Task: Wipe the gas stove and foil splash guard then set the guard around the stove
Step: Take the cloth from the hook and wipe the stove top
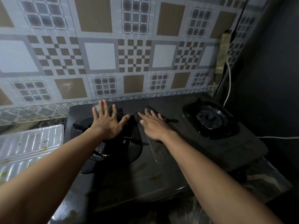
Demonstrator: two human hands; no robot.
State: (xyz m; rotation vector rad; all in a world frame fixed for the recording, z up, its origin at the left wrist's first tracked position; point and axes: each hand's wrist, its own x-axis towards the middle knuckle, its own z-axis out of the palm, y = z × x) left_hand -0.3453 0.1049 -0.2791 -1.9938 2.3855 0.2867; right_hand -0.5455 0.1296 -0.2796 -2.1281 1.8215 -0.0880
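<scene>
Left hand [107,125], fingers spread straight, lies over the gas stove's [161,167] left burner [129,147]. Right hand [153,125], fingers straight, presses a dark cloth [149,109] mid-stove. The foil splash guard [29,143] lies flat on the table [265,180], left of the stove.

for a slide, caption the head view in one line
Right hand presses a cloth on the gas stove, left hand spread over a burner, foil guard beside.

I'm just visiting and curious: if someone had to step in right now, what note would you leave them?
Left hand: open, fingers spread, over the left burner.
Right hand: flat, pressing a dark cloth on the middle of the stove.
Guard: lying flat on the counter left of the stove, stained.
Done: stove wiping under way.
Left: finish the stove, wipe the guard, stand it around the stove.
</scene>
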